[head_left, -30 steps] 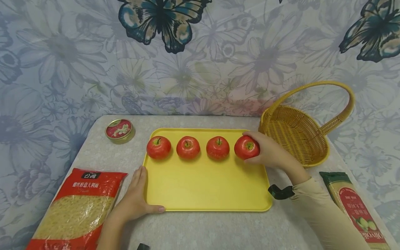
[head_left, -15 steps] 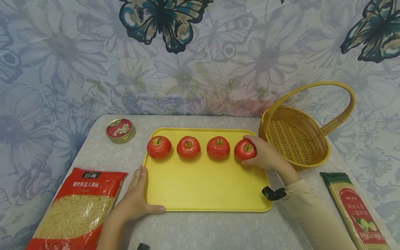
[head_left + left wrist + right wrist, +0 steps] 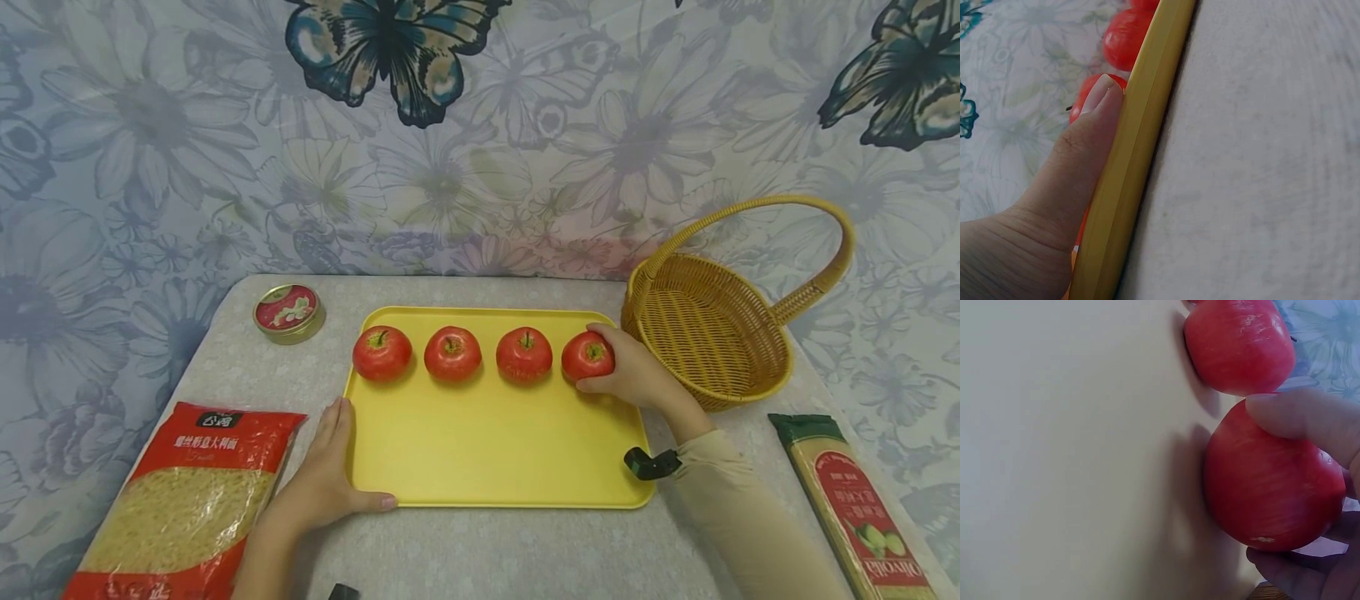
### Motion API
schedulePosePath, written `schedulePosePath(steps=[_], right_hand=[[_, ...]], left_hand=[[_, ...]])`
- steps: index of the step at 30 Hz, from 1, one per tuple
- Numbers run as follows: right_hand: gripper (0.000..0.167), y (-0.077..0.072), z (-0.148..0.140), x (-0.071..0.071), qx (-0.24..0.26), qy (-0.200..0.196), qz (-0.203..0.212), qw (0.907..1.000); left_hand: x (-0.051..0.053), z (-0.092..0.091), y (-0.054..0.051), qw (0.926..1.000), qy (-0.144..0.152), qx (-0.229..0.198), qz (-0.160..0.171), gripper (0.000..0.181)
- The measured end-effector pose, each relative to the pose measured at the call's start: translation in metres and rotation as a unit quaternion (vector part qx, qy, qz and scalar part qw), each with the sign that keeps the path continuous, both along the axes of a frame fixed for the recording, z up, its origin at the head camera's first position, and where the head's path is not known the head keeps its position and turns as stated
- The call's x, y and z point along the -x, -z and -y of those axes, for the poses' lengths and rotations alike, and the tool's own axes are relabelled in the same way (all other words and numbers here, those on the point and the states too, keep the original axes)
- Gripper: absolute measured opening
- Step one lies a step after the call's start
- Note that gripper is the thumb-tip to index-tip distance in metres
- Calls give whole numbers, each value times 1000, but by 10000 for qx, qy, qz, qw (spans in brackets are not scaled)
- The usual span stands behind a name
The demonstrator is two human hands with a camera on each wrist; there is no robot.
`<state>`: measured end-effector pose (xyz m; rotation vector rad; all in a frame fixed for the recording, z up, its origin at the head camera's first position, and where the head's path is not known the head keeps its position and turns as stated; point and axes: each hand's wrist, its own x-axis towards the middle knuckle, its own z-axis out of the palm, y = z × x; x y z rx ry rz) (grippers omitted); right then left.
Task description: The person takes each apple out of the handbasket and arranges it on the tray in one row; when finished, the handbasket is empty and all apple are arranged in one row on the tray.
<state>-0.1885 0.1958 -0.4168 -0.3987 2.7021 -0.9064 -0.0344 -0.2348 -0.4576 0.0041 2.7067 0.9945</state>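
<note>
A yellow tray (image 3: 495, 450) lies on the table with several red apples in a row along its far side. My right hand (image 3: 637, 371) grips the rightmost apple (image 3: 587, 357) between thumb and fingers. In the right wrist view the thumb lies over that apple (image 3: 1272, 487), and fingertips show at its lower side. A neighbouring apple (image 3: 523, 356) sits a small gap to its left. My left hand (image 3: 326, 479) rests at the tray's near left corner, fingers straight along the left side. Its thumb (image 3: 1075, 147) lies against the tray's front edge in the left wrist view.
A yellow wicker basket (image 3: 705, 325) with a tall handle stands right of the tray. A round tin (image 3: 288, 314) is at the back left. A red pasta bag (image 3: 187, 500) lies at the left, and a green-topped packet (image 3: 851, 504) at the right.
My right hand has moved slightly left with the rightmost apple, bringing it nearer the neighbouring apple. The left hand and the tray have stayed put.
</note>
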Motion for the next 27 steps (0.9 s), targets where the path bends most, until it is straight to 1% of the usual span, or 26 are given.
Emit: schedulePosePath(steps=[5, 9, 19, 22, 25, 27], right_hand=[[95, 1, 0, 1, 36, 38, 123, 9999], [98, 3, 0, 0, 54, 140, 232, 9996], [104, 8, 2, -3, 160, 244, 285, 9992], [107, 10, 2, -4, 167, 188, 96, 9996], [107, 11, 4, -6, 97, 97, -281, 9995], [104, 9, 7, -9, 11, 66, -547, 9985]], left_hand=[[0, 0, -2, 10000, 1, -24, 11, 160], [-1, 0, -2, 10000, -4, -29, 8, 160], [1, 0, -1, 10000, -29, 19, 80, 159], [1, 0, -1, 10000, -25, 34, 84, 159], [1, 0, 0, 10000, -10, 39, 66, 159], [1, 0, 0, 10000, -4, 32, 62, 160]])
